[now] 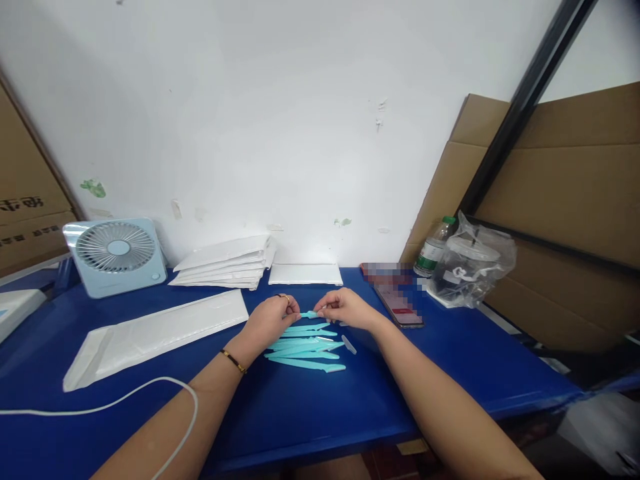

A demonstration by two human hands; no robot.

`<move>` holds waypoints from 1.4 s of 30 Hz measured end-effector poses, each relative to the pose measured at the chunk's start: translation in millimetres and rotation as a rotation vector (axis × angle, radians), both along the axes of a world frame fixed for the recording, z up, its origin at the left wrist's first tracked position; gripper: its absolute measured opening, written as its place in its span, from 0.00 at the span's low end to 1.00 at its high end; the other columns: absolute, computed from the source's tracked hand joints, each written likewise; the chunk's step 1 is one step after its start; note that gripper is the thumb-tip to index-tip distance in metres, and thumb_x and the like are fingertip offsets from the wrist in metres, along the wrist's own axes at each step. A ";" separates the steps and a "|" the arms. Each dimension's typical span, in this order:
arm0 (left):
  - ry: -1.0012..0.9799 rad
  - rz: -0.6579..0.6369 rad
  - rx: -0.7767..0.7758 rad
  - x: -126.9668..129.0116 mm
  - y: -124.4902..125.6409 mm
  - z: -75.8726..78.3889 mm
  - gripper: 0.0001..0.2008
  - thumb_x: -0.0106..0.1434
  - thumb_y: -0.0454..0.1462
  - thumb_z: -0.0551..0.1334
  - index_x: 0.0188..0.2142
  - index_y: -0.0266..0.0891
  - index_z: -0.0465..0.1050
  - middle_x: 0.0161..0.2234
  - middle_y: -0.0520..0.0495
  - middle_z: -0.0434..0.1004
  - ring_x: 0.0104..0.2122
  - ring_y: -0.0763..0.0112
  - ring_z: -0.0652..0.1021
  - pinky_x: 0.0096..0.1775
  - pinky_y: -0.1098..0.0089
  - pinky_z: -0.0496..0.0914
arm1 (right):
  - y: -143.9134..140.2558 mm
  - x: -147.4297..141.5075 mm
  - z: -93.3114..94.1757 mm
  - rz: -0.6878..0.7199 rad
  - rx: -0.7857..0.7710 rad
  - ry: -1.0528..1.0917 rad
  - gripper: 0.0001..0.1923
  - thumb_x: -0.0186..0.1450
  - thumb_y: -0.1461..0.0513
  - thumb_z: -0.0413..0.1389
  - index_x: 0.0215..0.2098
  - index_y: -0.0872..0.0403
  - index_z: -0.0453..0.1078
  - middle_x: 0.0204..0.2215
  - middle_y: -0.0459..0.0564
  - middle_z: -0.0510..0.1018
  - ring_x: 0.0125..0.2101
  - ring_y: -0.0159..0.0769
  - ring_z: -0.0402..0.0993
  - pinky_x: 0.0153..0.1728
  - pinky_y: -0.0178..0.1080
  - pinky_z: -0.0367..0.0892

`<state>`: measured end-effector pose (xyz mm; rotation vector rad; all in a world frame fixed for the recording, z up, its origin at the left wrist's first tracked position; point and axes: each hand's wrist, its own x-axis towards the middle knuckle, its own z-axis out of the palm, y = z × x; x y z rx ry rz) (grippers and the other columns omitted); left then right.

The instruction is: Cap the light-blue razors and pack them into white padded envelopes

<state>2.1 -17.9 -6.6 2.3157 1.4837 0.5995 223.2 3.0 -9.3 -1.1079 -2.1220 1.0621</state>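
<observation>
A turquoise eyebrow razor [308,314] is stretched between my two hands, above a loose row of similar razors. My left hand [274,316] pinches its handle end, which the fingers mostly hide. At the other end, the fingertips of my right hand [345,309] close on its blade end; whether they also hold a clear cap is too small to tell. Several more turquoise eyebrow razors [306,364] lie side by side just below, handles to the left. A small clear blade cap [349,344] rests by their right ends.
Padded white envelopes [220,263] are stacked behind my left hand, and a long one [160,340] lies to the left. A fan [118,257] stands at the back left. On the right are a phone [400,303], a bottle [434,250] and a bagged cup [470,267]. A white cable [115,403] crosses my left forearm.
</observation>
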 end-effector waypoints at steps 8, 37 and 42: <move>0.061 -0.030 0.019 -5.4 1.0 4.2 0.08 0.54 0.43 0.60 0.32 0.44 0.73 0.35 0.51 0.75 0.36 0.66 0.74 0.34 0.71 0.64 | 18.9 24.6 -7.0 -0.245 0.362 -0.184 0.08 0.56 0.61 0.56 0.30 0.53 0.76 0.29 0.49 0.75 0.26 0.30 0.67 0.27 0.33 0.62; 0.363 -0.168 0.147 -2.2 -3.3 4.7 0.07 0.52 0.35 0.57 0.26 0.44 0.75 0.25 0.52 0.77 0.26 0.71 0.73 0.26 0.73 0.56 | 0.1 30.2 4.7 0.024 0.237 -0.288 0.08 0.53 0.61 0.59 0.31 0.55 0.76 0.25 0.47 0.76 0.21 0.28 0.68 0.22 0.29 0.60; 0.366 -0.130 0.177 -3.1 -4.7 6.4 0.09 0.52 0.34 0.54 0.23 0.42 0.73 0.23 0.50 0.76 0.24 0.71 0.72 0.24 0.72 0.54 | -0.1 27.4 4.1 0.067 0.338 -0.341 0.06 0.54 0.63 0.59 0.31 0.54 0.76 0.27 0.47 0.76 0.24 0.27 0.68 0.25 0.28 0.60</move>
